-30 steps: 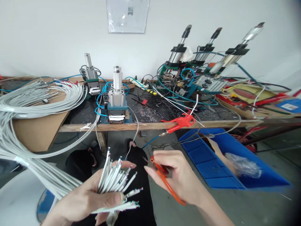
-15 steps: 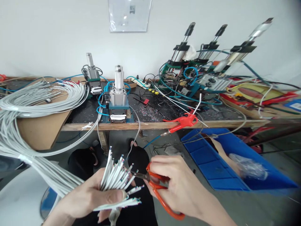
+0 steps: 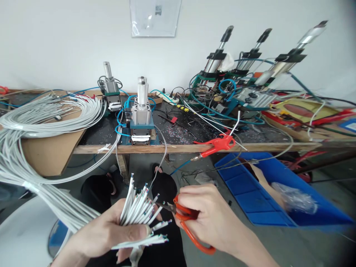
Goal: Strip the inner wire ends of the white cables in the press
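My left hand (image 3: pixel 119 228) is wrapped round a bundle of white cables (image 3: pixel 139 207), whose cut ends fan out and show small coloured wire tips. The cables run back to the left, bound by a white tie, toward a coil on the bench. My right hand (image 3: pixel 205 217) grips a pair of scissors (image 3: pixel 194 235) with orange handles, its fingers through the loops. The scissor blades point left and reach the cable ends at the right side of the bundle. Whether the blades touch a cable, I cannot tell.
A coil of white cable (image 3: pixel 52 129) lies on cardboard at the bench's left. A small pneumatic press (image 3: pixel 141 115) stands at the bench edge (image 3: pixel 178 148), with a red air gun (image 3: pixel 218 144) to its right. A blue bin (image 3: pixel 258 217) stands below on the right.
The scissor handles have come closer together in my right hand, with the lower loop a little higher. My left hand still holds the bundle. The view has shifted slightly.
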A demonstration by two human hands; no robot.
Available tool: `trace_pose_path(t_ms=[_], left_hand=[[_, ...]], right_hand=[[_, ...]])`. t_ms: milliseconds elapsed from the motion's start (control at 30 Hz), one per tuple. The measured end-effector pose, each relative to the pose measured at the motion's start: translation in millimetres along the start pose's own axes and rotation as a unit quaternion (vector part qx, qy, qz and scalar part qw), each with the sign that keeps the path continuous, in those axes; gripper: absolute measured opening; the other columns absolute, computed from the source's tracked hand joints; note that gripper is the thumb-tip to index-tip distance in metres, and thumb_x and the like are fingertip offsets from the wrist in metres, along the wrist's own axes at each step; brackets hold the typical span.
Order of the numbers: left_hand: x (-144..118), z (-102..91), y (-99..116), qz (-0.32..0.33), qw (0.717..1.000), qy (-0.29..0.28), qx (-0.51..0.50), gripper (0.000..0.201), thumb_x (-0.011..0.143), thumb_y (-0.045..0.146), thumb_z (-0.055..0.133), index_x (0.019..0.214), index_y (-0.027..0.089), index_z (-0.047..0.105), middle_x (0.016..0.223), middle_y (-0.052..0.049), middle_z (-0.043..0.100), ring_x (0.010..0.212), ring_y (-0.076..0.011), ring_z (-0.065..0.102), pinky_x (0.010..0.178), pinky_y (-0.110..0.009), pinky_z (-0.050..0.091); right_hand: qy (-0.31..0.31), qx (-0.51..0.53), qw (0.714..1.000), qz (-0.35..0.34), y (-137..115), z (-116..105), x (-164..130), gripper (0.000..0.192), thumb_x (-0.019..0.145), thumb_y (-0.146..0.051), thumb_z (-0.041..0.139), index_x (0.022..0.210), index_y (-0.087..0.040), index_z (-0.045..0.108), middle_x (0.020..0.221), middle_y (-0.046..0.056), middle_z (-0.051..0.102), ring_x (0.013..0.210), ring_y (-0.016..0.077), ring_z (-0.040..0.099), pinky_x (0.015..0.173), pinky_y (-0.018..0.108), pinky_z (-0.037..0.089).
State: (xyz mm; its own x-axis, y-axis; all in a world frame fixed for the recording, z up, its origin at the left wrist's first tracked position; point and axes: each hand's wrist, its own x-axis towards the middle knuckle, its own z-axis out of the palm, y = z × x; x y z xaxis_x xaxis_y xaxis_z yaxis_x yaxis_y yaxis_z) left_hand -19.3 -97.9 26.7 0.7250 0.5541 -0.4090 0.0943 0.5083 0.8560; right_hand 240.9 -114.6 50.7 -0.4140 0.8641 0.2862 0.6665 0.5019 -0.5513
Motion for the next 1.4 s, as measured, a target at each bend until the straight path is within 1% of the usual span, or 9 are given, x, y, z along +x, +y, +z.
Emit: trace_pose_path(t_ms=[100, 200, 300, 500, 767, 1000, 1100, 1233, 1400], left_hand=[[1, 0.2, 0, -0.002, 1.000, 0.002, 0.007, 0.054, 0.080, 0.059, 0.082, 0.102, 0.012, 0.067, 0.076, -0.005, 0.066, 0.047, -0.0062, 0.050, 0.040, -0.017, 0.037], [1, 0.5, 0, -0.002, 1.000, 0.008, 0.009, 0.052, 0.080, 0.059, 0.081, 0.098, 0.013, 0.066, 0.075, -0.004, 0.066, 0.048, -0.0069, 0.050, 0.041, -0.018, 0.037], [1, 0.5, 0, -0.001, 1.000, 0.010, 0.009, 0.050, 0.080, 0.058, 0.082, 0.096, 0.013, 0.067, 0.074, -0.004, 0.065, 0.047, -0.0073, 0.050, 0.040, -0.018, 0.037], [1, -0.3, 0, -0.002, 1.000, 0.006, 0.006, 0.049, 0.081, 0.058, 0.081, 0.094, 0.013, 0.067, 0.073, -0.003, 0.064, 0.046, -0.0070, 0.049, 0.041, -0.019, 0.037], [1, 1.0, 1, -0.003, 1.000, 0.003, 0.008, 0.047, 0.081, 0.057, 0.081, 0.091, 0.013, 0.067, 0.074, -0.004, 0.064, 0.047, -0.0067, 0.049, 0.040, -0.019, 0.036], [0, 1.1, 0, 0.001, 1.000, 0.006, 0.004, 0.047, 0.080, 0.056, 0.082, 0.093, 0.013, 0.068, 0.075, -0.004, 0.066, 0.047, -0.0069, 0.049, 0.041, -0.019, 0.036], [1, 1.1, 0, 0.004, 1.000, 0.004, 0.003, 0.046, 0.081, 0.055, 0.082, 0.091, 0.013, 0.067, 0.075, -0.004, 0.066, 0.047, -0.0070, 0.049, 0.041, -0.019, 0.036], [2, 0.6, 0, 0.006, 1.000, 0.002, -0.001, 0.046, 0.081, 0.056, 0.082, 0.091, 0.014, 0.067, 0.073, -0.003, 0.064, 0.046, -0.0066, 0.048, 0.040, -0.019, 0.036], [1, -0.2, -1, 0.001, 1.000, 0.009, 0.011, 0.050, 0.080, 0.059, 0.081, 0.095, 0.014, 0.067, 0.074, -0.003, 0.063, 0.046, -0.0064, 0.049, 0.042, -0.019, 0.039]], right_hand=[[0.025, -0.004, 1.000, -0.017, -1, -1, 1, 0.036, 0.071, -0.007, 0.051, 0.065, -0.021, 0.019, 0.057, -0.007, 0.026, 0.053, 0.0096, 0.019, 0.050, 0.026, 0.017], [0.045, -0.002, 0.999, 0.002, -5, -5, 2, 0.038, 0.071, -0.008, 0.054, 0.066, -0.022, 0.019, 0.057, -0.007, 0.028, 0.052, 0.0090, 0.022, 0.049, 0.025, 0.020], [0.024, -0.010, 0.999, 0.031, -10, -9, 3, 0.038, 0.071, -0.009, 0.056, 0.065, -0.023, 0.021, 0.057, -0.006, 0.033, 0.052, 0.0099, 0.027, 0.049, 0.026, 0.021], [-0.010, -0.015, 0.999, 0.038, -12, -6, 4, 0.035, 0.064, -0.006, 0.055, 0.061, -0.021, 0.024, 0.055, -0.005, 0.036, 0.051, 0.0098, 0.029, 0.051, 0.029, 0.018], [-0.039, -0.024, 0.997, 0.056, -11, -5, 8, 0.034, 0.062, -0.006, 0.057, 0.058, -0.020, 0.026, 0.055, -0.006, 0.037, 0.051, 0.0094, 0.028, 0.052, 0.030, 0.016], [-0.027, -0.025, 0.999, 0.028, -9, -3, 7, 0.034, 0.066, -0.007, 0.055, 0.060, -0.020, 0.023, 0.055, -0.006, 0.033, 0.052, 0.0096, 0.024, 0.051, 0.030, 0.017], [-0.005, -0.020, 1.000, 0.015, -8, -3, 7, 0.038, 0.072, -0.010, 0.054, 0.062, -0.021, 0.019, 0.055, -0.006, 0.028, 0.051, 0.0099, 0.020, 0.050, 0.029, 0.016], [0.010, -0.032, 0.999, 0.043, -10, -5, 8, 0.039, 0.074, -0.013, 0.057, 0.061, -0.021, 0.021, 0.055, -0.006, 0.031, 0.050, 0.0096, 0.024, 0.049, 0.028, 0.018], [-0.020, -0.055, 0.996, 0.067, -14, -6, 8, 0.038, 0.069, -0.011, 0.060, 0.058, -0.020, 0.025, 0.053, -0.006, 0.036, 0.049, 0.0094, 0.026, 0.049, 0.029, 0.017]])
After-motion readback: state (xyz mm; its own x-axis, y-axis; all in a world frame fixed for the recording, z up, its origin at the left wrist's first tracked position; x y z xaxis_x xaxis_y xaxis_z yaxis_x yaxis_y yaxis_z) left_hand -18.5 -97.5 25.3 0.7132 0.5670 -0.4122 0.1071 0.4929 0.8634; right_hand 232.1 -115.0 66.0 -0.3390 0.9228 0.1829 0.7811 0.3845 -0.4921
